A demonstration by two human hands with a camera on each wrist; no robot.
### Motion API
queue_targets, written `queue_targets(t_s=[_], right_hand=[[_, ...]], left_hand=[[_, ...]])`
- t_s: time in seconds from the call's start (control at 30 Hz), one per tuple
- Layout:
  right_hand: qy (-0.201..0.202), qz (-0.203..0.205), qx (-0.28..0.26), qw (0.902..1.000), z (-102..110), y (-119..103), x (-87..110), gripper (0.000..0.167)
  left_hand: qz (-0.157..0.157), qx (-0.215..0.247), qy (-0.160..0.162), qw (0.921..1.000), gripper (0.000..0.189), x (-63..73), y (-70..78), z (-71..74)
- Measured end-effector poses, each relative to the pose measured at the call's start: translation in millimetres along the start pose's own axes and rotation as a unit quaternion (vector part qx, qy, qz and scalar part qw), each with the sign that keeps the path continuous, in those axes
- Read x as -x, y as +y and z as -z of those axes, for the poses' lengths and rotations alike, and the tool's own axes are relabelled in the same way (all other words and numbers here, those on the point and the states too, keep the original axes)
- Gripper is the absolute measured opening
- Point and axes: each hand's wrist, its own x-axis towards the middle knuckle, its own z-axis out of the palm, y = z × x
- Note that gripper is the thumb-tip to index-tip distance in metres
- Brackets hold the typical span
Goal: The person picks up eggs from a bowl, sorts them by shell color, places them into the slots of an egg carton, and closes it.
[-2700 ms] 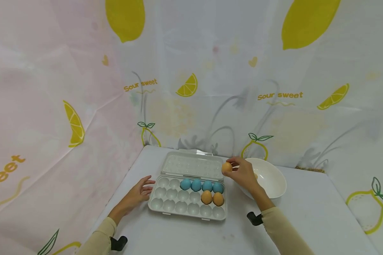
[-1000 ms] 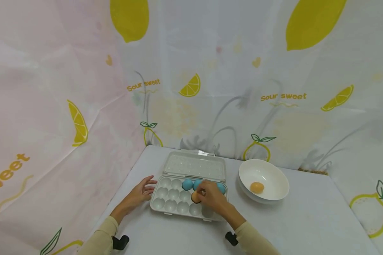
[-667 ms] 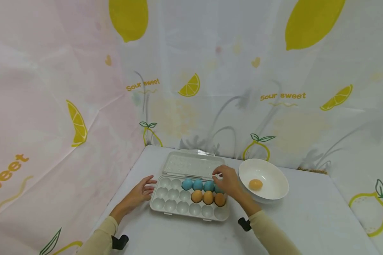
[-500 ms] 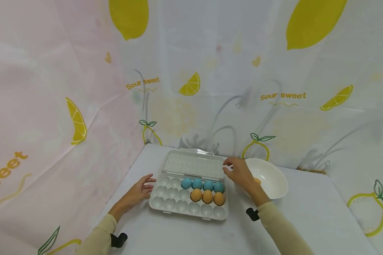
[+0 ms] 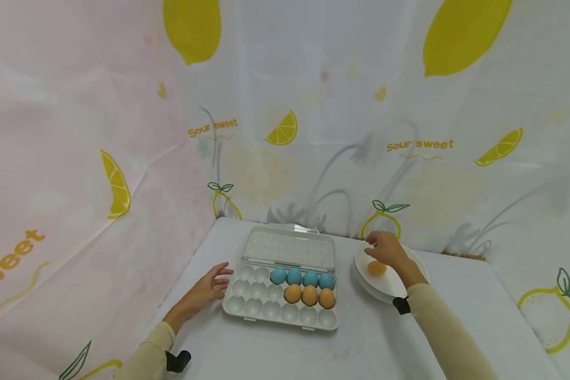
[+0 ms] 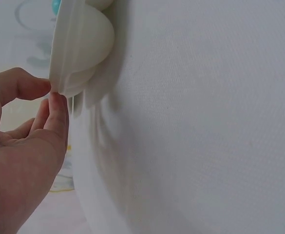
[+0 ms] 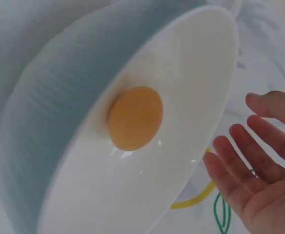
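A pale plastic egg carton (image 5: pixel 261 305) lies with its lid (image 5: pixel 290 248) folded back. Several blue eggs (image 5: pixel 294 276) fill the right part of its far row; three orange-brown eggs (image 5: pixel 309 295) sit in the middle row. My left hand (image 5: pixel 205 291) is at the carton's left edge, thumb and a fingertip pinching the rim (image 6: pixel 59 53) in the left wrist view. Over the white bowl (image 5: pixel 368 285), my right hand (image 5: pixel 390 250) hovers with loosely bent fingers and holds nothing. One orange-brown egg (image 7: pixel 135 118) rests inside the bowl, apart from that hand.
A white cloth (image 5: pixel 309 353) covers the table. Printed hangings with lemons enclose the back (image 5: pixel 332 174) and left side (image 5: pixel 66 174). The bowl stands to the right of the carton, with a gap between them.
My right hand has set an orange-brown egg into the middle row beside the other two, let go, and moved right to above the bowl. My left hand has stayed at the carton's edge.
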Motion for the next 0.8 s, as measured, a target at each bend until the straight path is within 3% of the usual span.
queue_targets(t_s=[0.23,0.47,0.57,0.7,0.8], right_hand=[[-0.122,-0.054,0.008,0.991,1,19,-2.9,0.038],[-0.184,-0.08,0.026,0.9793,1,27,-11.1,0.042],[-0.213,-0.12,0.006,0.9695,1,29,-11.1,0.042],[-0.257,-0.181,-0.039,0.9486,-1,28,-7.1,0.042],[-0.276,-0.198,-0.047,0.9393,-1,29,-2.6,0.038]], left_hand=[[-0.005,0.007,0.0,1.0,0.082,-0.3,-2.3,0.0],[0.002,0.004,0.004,1.0,0.083,-0.5,-3.6,-1.0],[0.001,0.002,0.005,1.0,0.082,-0.6,-3.2,-1.2],[0.001,0.002,0.006,1.0,0.082,-0.2,-2.7,-0.9],[0.004,0.002,0.004,1.0,0.082,-0.9,-2.0,-1.5]])
